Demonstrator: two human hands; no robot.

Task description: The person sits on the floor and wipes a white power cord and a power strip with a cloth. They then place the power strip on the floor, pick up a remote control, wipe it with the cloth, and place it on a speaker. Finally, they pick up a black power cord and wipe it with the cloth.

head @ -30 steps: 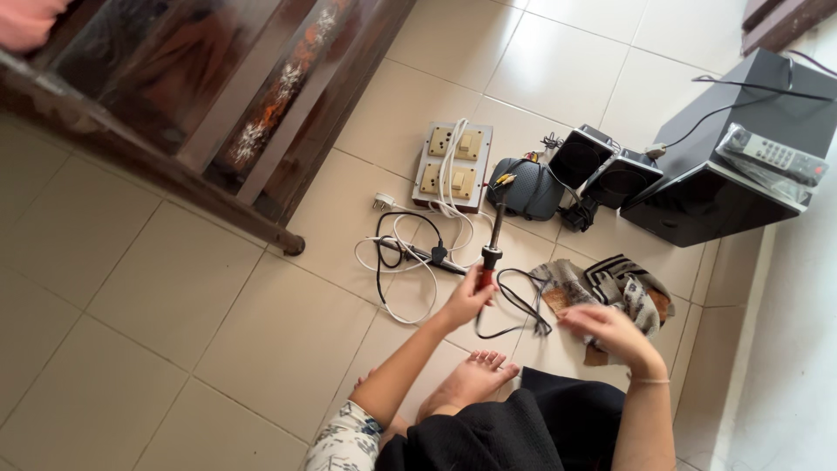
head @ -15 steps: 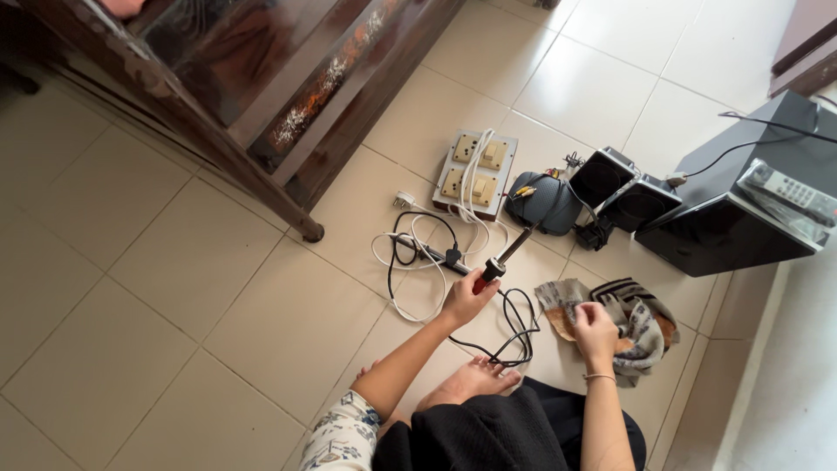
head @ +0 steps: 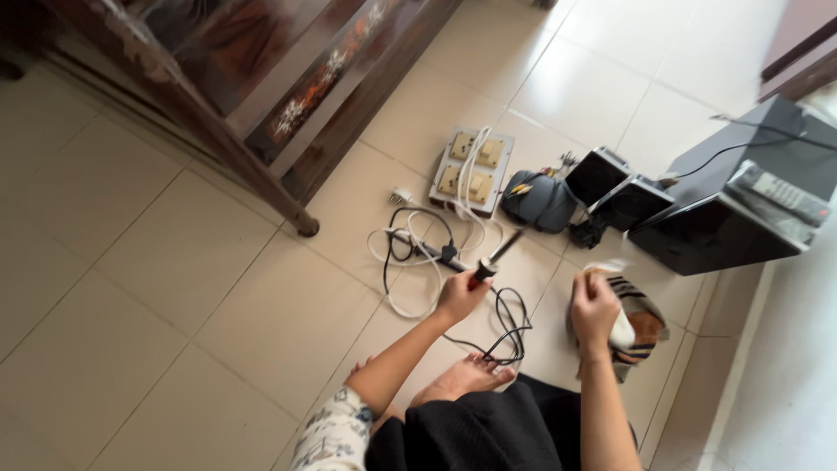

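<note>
Tiled floor (head: 218, 288), red-handled soldering iron (head: 493, 259), black cord (head: 506, 327)

floor (head: 174, 288): glazed cream tiles, smooth, slight sheen
cabinet (head: 288, 78), upper left: dark varnished wood, glossy
speaker box (head: 724, 218), right: black, smooth, semi-gloss
rag (head: 641, 318) in right hand (head: 595, 307): woven cloth, matt, striped
iron handle (head: 479, 276) in left hand (head: 459, 296): red plastic
cords (head: 418, 262): rubbery, blk + wht

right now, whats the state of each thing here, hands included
left hand: closed around the soldering iron
soldering iron: held off the floor, tip pointing away
right hand: gripping the cloth
cloth: bunched, lifted at one end
black cord: looped loose on the tiles
white cable: draped across the switch board
</note>
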